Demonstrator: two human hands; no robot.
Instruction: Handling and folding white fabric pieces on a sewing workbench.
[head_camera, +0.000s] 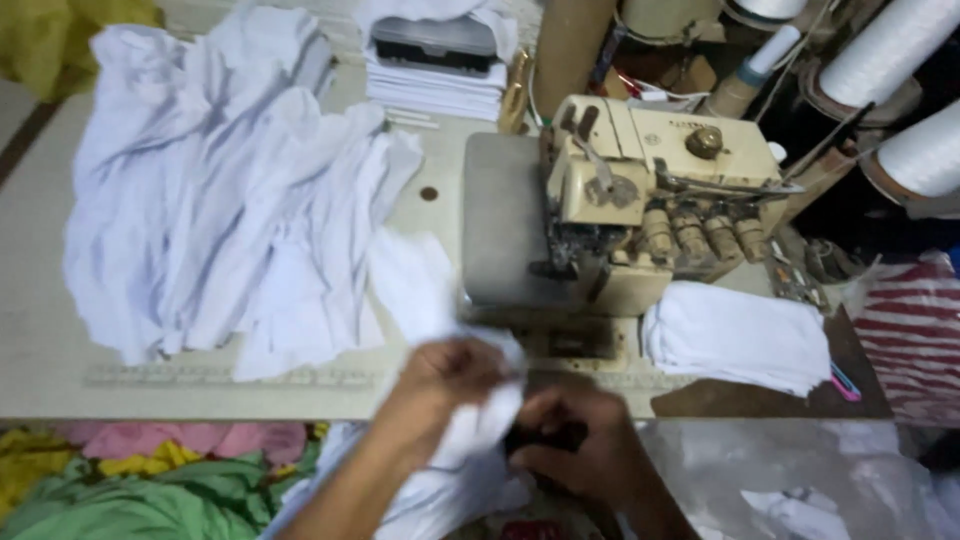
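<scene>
Head view, listed from the near edge outward:

- Left hand (452, 372): fingers closed, pinching a white cloth piece (470, 430) at the near table edge.
- Right hand (580, 440): curled shut on the same white cloth piece, just beside the left hand; a small dark thing sits in its grip, too blurred to name.
- White cloth piece: bunched between both hands, hanging down over the near edge, its upper end trailing up onto the table toward the machine.
- Coloured fabric heap (130, 480): green, yellow and pink, below the table edge at the left.
- Clear plastic sheet (800, 470): crumpled, below the table edge at the right.
- Sewing table (40, 340): pale top with a ruler strip along its near edge.
- Folded white pieces (735, 335): small stack right of the machine base.
- Overlock sewing machine (650, 190): cream, worn, with a grey plate on its left side, just beyond the hands.
- White garment pile (220, 190): large, loose, spread over the left half of the table.
- Stacked white cloth (430, 85): neat pile at the far edge, a dark box on top.
- Thread cones (900, 60): white, at the far right.
</scene>
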